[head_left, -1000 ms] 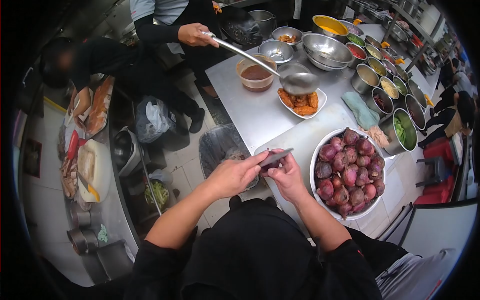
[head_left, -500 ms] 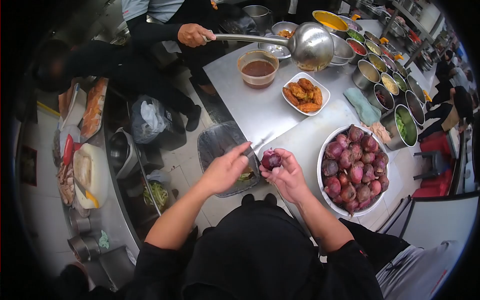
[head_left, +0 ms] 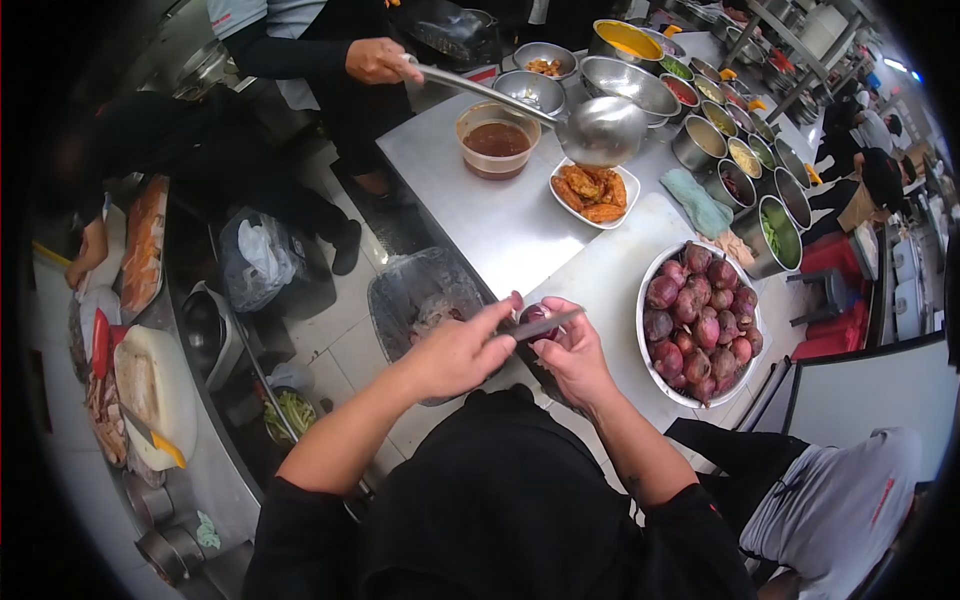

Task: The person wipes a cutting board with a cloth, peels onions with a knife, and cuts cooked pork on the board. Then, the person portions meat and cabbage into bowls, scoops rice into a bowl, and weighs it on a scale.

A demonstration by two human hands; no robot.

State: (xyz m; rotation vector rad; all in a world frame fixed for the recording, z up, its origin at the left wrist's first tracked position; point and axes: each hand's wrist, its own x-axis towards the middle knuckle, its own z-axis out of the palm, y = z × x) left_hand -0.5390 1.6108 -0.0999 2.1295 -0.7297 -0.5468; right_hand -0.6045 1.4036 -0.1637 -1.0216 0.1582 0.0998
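Steel worktop (head_left: 500, 245) beyond grips, bowl (head_left: 642, 345) of red onions (head_left: 700, 325) to their right; left grip (head_left: 450, 350), apart from held onion (head_left: 536, 312) half a second ago, now brings knife (head_left: 541, 326) across it, so blade work seems resumed; left grip closed on knife, index stretched forward; right grip (head_left: 573, 350) clasps onion, fingers curled; forearms converge.

Gleams like polished metal on the ladle (head_left: 605, 133), smooth metal across the table (head_left: 480, 225). Looks dull and metallic on the knife (head_left: 546, 326), glossy on the held onion (head_left: 533, 312), papery on the piled onions (head_left: 705, 325). Shows translucent plastic at the tub (head_left: 472, 163), crinkled plastic in the bin liner (head_left: 386, 300), matt cloth in the towel (head_left: 697, 203).
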